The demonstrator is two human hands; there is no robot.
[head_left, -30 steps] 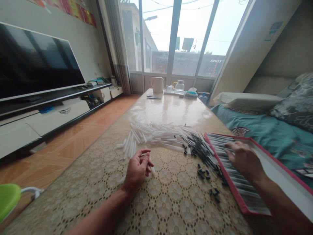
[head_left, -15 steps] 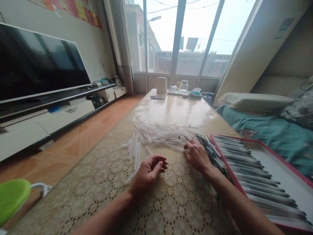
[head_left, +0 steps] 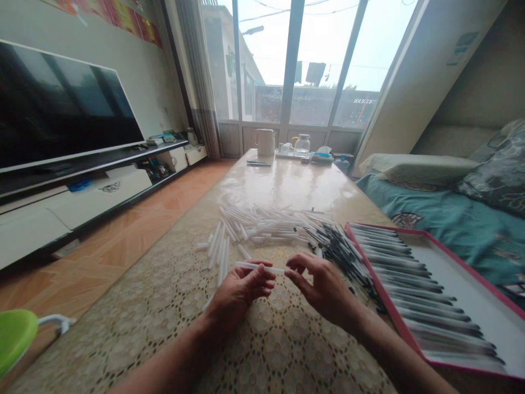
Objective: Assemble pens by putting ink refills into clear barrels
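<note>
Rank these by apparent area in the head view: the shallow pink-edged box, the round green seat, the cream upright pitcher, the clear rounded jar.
1. Shallow pink-edged box
2. Round green seat, cut off by the frame
3. Cream upright pitcher
4. Clear rounded jar
Nearness enlarges the first two.

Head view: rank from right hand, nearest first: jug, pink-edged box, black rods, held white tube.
1. White tube, in left hand, tip at right hand.
2. Black rods, forward-right.
3. Pink-edged box, farther right.
4. Jug, far end of table.
</note>
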